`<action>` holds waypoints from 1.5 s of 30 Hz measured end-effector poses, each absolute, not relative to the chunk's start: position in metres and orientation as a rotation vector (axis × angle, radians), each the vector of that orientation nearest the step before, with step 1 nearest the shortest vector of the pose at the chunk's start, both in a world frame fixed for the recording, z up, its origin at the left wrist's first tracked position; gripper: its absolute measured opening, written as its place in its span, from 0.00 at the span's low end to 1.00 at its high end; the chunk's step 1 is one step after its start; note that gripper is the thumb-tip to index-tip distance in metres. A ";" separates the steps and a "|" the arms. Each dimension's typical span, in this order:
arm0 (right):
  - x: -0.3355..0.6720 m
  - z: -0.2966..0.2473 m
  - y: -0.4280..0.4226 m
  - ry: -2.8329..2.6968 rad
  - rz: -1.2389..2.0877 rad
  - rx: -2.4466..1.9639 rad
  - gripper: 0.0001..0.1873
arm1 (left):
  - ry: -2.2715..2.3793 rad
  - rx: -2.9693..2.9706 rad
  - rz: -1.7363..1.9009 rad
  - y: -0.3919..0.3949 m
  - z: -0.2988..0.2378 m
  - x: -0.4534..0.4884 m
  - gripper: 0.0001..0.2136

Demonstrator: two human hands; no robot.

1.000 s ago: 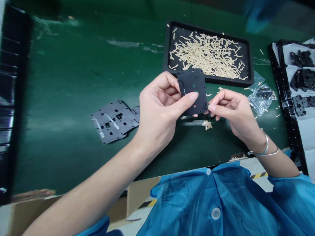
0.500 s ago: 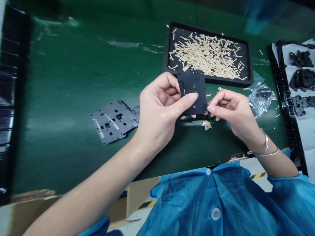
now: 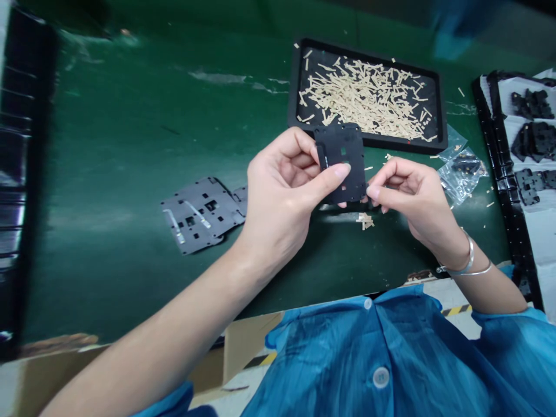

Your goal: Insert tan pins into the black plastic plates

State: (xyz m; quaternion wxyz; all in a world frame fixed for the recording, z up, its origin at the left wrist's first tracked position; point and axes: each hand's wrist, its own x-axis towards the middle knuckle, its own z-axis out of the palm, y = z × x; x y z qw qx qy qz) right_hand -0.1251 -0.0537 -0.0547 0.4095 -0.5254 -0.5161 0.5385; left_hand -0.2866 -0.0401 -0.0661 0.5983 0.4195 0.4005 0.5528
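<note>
My left hand (image 3: 284, 194) grips a small black square plate (image 3: 341, 156) with punched holes, thumb across its front face, held above the green mat (image 3: 130, 133). My right hand (image 3: 410, 194) is closed in a pinch at the plate's lower right corner; whatever sits between those fingertips is too small to make out. A few beige paper strips (image 3: 365, 220) lie on the mat just under the hands.
A black tray (image 3: 441, 136) heaped with beige strips lies behind the hands. Grey punched plates (image 3: 197, 214) lie on the mat to the left. A clear plastic bag (image 3: 460, 168) and a black tray of dark parts (image 3: 532, 133) are at the right. A dark rack (image 3: 17, 174) borders the left.
</note>
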 end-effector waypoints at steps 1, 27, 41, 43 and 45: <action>-0.125 -0.055 -0.054 -1.299 1.357 -1.324 0.07 | 0.932 0.971 1.286 -0.040 -0.066 -0.286 0.17; -0.125 -0.060 -0.054 -1.305 1.371 -1.248 0.09 | 0.862 0.910 1.303 -0.042 -0.067 -0.286 0.11; -0.122 -0.054 -0.051 -1.376 1.504 -1.248 0.11 | 0.850 0.838 1.294 -0.040 -0.066 -0.287 0.11; -0.121 -0.053 -0.051 -1.370 1.506 -1.263 0.09 | 0.851 0.833 1.291 -0.040 -0.067 -0.287 0.11; -0.121 -0.053 -0.050 -1.349 1.502 -1.265 0.09 | 0.850 0.834 1.282 -0.039 -0.067 -0.287 0.11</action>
